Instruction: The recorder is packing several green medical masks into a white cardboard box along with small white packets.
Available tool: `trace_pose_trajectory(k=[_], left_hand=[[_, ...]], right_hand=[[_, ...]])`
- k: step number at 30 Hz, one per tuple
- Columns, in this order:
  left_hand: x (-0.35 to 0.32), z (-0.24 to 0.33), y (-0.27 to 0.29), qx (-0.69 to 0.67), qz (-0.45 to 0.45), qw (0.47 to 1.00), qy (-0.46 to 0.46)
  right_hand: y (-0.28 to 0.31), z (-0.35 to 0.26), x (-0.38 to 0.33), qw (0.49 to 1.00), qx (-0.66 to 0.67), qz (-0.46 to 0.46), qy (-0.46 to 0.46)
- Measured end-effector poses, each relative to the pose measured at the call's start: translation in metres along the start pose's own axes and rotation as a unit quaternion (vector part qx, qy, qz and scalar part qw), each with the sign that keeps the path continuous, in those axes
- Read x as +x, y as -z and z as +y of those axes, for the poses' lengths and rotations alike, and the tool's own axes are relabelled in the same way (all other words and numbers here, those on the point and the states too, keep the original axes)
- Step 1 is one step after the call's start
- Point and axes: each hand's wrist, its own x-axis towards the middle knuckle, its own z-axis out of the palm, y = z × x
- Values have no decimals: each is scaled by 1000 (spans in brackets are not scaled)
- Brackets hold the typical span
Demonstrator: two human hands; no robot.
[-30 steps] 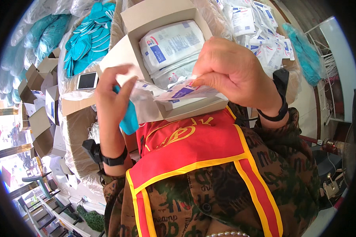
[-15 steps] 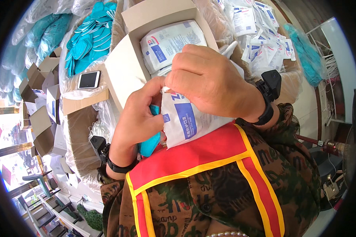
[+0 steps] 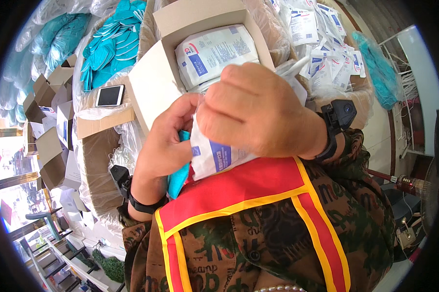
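- Watching from here, I see a white-and-blue packet [image 3: 207, 158] upright before the person's chest.
- Left hand [image 3: 168, 138], packet's 10 o'clock: narrow grip on its edge.
- Right hand [image 3: 251, 114], 1 o'clock: curled tight on packet top; fingertips hidden.
- Teal piece [image 3: 179, 176], 8 o'clock, below left thumb.
- Red apron [image 3: 214, 194], 6 o'clock.
- Open carton [image 3: 155, 80], 12 o'clock, more packets inside.
- Phone-like device [image 3: 110, 96], 10 o'clock.
- Teal heap [image 3: 115, 46], 11 o'clock.
- Loose packets [image 3: 333, 68], 2 o'clock.
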Motion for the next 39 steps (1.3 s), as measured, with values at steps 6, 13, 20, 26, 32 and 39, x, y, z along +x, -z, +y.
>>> trace_pose_trajectory(k=[6,13,20,26,32,39], left_hand=[[3,1,-18,124,100,986,-51],[-5,1,-24,136,80,986,-49],[-26,-1,-10,-124,-96,984,88],[-28,-7,-23,61,-17,998,0],[-23,-8,-32,226,44,970,-84],[-18,-10,-30,246,0,967,-60]], right_hand=[[-6,-5,-3,996,75,20,-42],[-8,-14,-9,997,60,16,-43],[-2,-27,-23,995,74,-16,-58],[-3,-32,-19,993,99,-10,-61],[-4,-36,-16,994,93,-10,-65],[-6,-30,-20,990,116,-27,-81]])
